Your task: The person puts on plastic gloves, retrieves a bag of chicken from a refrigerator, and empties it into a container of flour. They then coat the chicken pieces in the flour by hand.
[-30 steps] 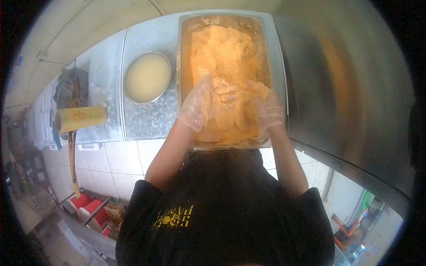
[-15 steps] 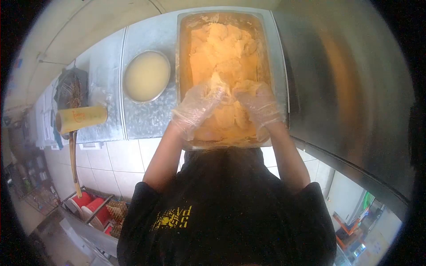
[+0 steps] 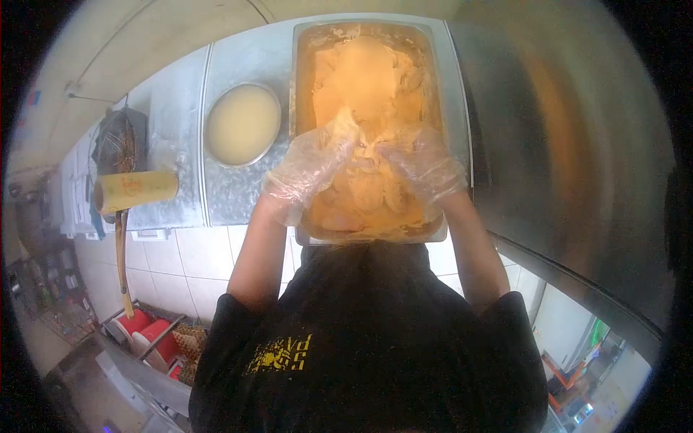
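Note:
A large metal tray (image 3: 295, 94) holds orange-coated, floury pieces (image 3: 368, 68) heaped toward its far end. Over the tray's middle, my left hand (image 3: 314, 162), in a clear plastic glove, has its fingers closed on a coated piece (image 3: 345, 123). Close on its right is my right hand (image 3: 422, 162), gloved the same way, its fingers curled in at the same coated stuff. The exact shape of what lies between the fingertips is blurred. More coated pieces (image 3: 372, 191) rest below and between both hands.
A round metal bowl of pale yellow liquid (image 3: 243, 125) stands left of the tray. Farther left are a cardboard-coloured roll (image 3: 137, 191) and a dark bag (image 3: 123, 137). A large metal surface (image 3: 563, 144) borders the right side. Red containers (image 3: 155, 340) sit lower left.
My left hand has shifted slightly left, and the right hand has turned a little. The view has moved slightly, so the tray and bowl appear a bit farther right.

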`<move>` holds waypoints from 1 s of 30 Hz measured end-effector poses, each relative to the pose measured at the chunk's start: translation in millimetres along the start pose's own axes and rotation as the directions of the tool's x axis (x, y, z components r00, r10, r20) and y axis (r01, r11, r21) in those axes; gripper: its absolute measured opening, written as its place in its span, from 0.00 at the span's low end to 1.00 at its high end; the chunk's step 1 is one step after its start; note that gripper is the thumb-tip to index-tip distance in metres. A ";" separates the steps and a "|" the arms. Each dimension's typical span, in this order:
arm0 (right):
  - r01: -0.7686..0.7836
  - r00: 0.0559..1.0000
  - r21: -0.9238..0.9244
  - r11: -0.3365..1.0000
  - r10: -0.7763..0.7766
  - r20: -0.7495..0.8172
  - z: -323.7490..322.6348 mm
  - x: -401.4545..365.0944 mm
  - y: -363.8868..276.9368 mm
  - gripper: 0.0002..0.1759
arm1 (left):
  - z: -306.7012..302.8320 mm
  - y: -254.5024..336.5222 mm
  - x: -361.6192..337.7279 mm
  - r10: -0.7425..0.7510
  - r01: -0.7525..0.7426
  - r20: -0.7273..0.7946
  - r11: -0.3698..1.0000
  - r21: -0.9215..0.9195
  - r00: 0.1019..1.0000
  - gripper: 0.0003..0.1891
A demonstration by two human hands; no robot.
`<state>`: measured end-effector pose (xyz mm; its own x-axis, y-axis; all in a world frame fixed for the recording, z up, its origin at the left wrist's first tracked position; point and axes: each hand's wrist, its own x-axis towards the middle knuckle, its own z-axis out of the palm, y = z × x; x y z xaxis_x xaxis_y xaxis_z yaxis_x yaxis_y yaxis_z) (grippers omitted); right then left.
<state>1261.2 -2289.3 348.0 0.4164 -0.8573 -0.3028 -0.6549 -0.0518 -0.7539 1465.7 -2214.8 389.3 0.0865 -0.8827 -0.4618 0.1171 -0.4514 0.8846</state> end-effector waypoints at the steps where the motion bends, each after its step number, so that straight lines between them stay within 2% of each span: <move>1: 0.059 0.998 -0.034 0.998 -0.059 -0.010 -0.5 0.4 -1.0 0.22 | -2.6 -2.0 1.4 0.003 -0.003 0.046 1.000 0.000 0.999 0.28; 3: 0.170 0.985 -0.100 0.980 -0.173 -0.023 -0.6 -0.1 -2.6 0.15 | -6.3 -1.6 -0.3 -0.025 0.027 0.086 0.999 -0.023 0.996 0.28; 6: 0.317 0.932 -0.165 0.934 -0.339 -0.129 3.8 -0.9 2.3 0.21 | -10.4 1.2 -1.9 -0.083 0.095 0.097 0.988 -0.124 0.992 0.29; 9: 0.430 0.846 -0.166 0.887 -0.460 -0.268 8.6 -6.4 -1.0 0.19 | -17.6 -16.1 3.8 -0.074 0.109 0.128 0.950 -0.292 0.989 0.31; 12: 0.341 0.894 -0.346 0.874 -0.415 -0.167 4.1 -7.1 1.8 0.15 | -15.3 -23.6 9.5 -0.057 0.098 0.108 0.901 -0.423 0.993 0.32; 14: 0.324 0.917 -0.350 0.879 -0.383 -0.113 -3.5 0.1 -0.7 0.14 | -0.5 -18.2 12.2 -0.079 0.104 0.072 0.873 -0.476 0.994 0.32; 16: 0.243 0.951 -0.039 0.969 -0.246 -0.188 -2.6 4.4 -0.5 0.14 | 3.7 -20.5 12.7 -0.048 0.047 0.008 0.904 -0.426 0.999 0.29; 17: 0.168 0.965 0.283 0.944 -0.100 -0.242 4.5 6.2 2.7 0.15 | 5.3 -22.1 12.1 -0.030 0.018 -0.023 0.916 -0.401 0.999 0.27; 18: 0.100 0.968 0.577 0.811 0.056 -0.246 10.4 8.3 5.1 0.15 | 6.9 -23.1 11.4 -0.089 0.072 -0.039 0.944 -0.323 0.995 0.25; 20: 0.106 0.988 0.425 0.899 -0.047 -0.146 21.9 12.0 5.0 0.17 | 9.7 -24.2 10.5 -0.204 0.191 -0.078 0.970 -0.152 0.976 0.22; 21: 0.117 0.992 0.346 0.931 -0.092 -0.086 25.1 12.8 4.4 0.18 | 8.7 -24.2 10.0 -0.234 0.216 -0.089 0.961 -0.172 0.968 0.21; 24: -0.166 0.986 0.139 0.976 0.160 0.050 16.3 16.5 10.9 0.15 | -1.4 -16.8 11.1 -0.302 0.277 -0.115 0.942 -0.190 0.946 0.20; 26: -0.193 0.980 0.441 0.876 0.192 0.049 10.7 17.4 16.0 0.17 | -5.0 -4.3 9.9 -0.335 0.320 -0.104 0.938 -0.136 0.937 0.20; 27: -0.199 0.977 0.578 0.792 0.209 0.050 9.3 19.2 17.7 0.18 | -4.3 -14.4 17.7 -0.226 0.179 -0.149 0.945 -0.274 0.963 0.20; 29: -0.235 0.947 0.765 0.599 0.320 0.040 15.5 31.7 29.7 0.21 | 3.1 -52.6 42.3 -0.030 -0.121 -0.279 0.852 -0.509 0.960 0.20; 30: -0.236 0.926 0.842 0.484 0.375 0.044 15.0 34.8 26.8 0.22 | 8.3 -53.9 49.4 0.036 -0.137 -0.301 0.937 -0.322 0.953 0.20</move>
<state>1267.6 -2312.9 308.5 0.1672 -0.7909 -0.5887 0.1158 0.6087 -0.7849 1455.4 -2235.2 319.3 0.3843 -0.8180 -0.4280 0.4167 -0.2600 0.8711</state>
